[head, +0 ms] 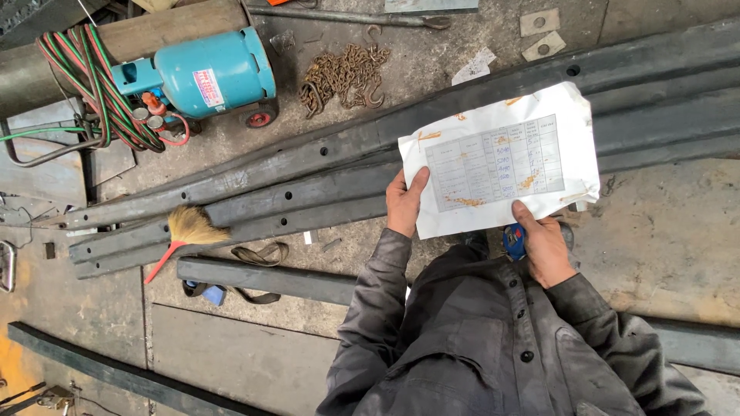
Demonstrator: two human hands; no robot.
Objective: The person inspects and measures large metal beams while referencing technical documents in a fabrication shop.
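Both grips pinch a stained paper sheet (501, 162): left hand (404, 204) on its left edge, right hand (544, 246) on the bottom edge w/ thumb on top. Sheet held above long steel beams (308, 166) on the floor; broom (187, 231) lies off to the left.

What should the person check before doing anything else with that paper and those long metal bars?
1. Both hands grip the white stained paper sheet: left hand, right hand: ok.
2. Table on the sheet facing the person: ok.
3. Sheet clean: not ok, orange stains.
4. Long dark steel bars lying flat on the floor: ok.
5. Straw brush with red handle off the bars: not ok, it lies across them.
6. Blue gas cylinder valve shut: cannot tell.
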